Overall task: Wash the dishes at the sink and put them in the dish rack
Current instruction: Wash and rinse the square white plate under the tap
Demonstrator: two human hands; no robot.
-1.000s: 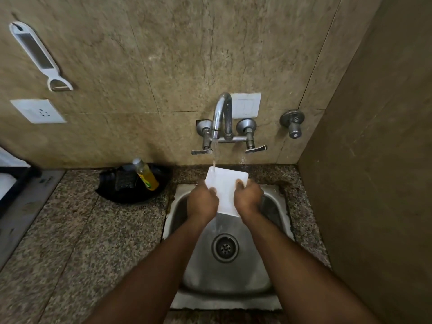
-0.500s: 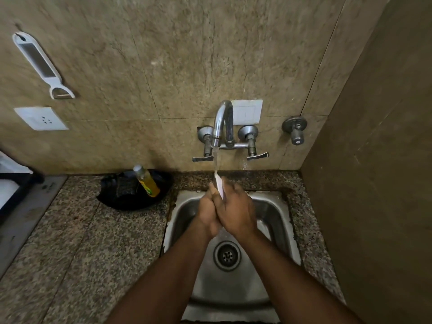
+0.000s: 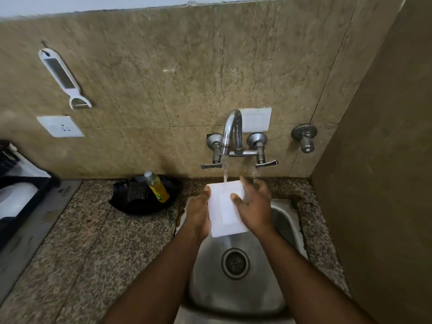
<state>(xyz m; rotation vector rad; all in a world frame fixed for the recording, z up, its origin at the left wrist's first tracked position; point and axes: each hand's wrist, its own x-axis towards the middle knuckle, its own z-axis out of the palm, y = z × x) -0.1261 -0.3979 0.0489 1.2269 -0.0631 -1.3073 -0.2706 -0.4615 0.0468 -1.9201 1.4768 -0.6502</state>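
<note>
- No brand name or writing can be read anywhere; the label on the clear plastic bottle of yellow liquid (image 3: 157,186) is too small and blurred to make out.
- The flat white rectangular plastic dish (image 3: 226,208) is smooth, with rounded corners and a faint raised rectangular panel on the side facing the camera.
- It is held above the back part of the round-cornered stainless steel sink (image 3: 284,220), under the stream from the curved chrome wall tap (image 3: 231,130); water strikes its far short edge.
- Its long axis runs from the tap toward the person, tilted so that the near end is lower, over the basin.
- The left hand (image 3: 197,212) grips the dish's left long edge, thumb at the upper corner.
- The right hand (image 3: 253,205) is spread wide, thumb pressing on the dish's face near the right edge and fingers reaching past the far corner.
- The bottle leans in a black round plastic tray (image 3: 140,206) on the speckled granite counter (image 3: 93,242).
- A black slatted dish rack (image 3: 21,183) at the left edge holds white items.
- A white plastic peeler (image 3: 63,78) hangs on the beige stone-tiled wall.
</note>
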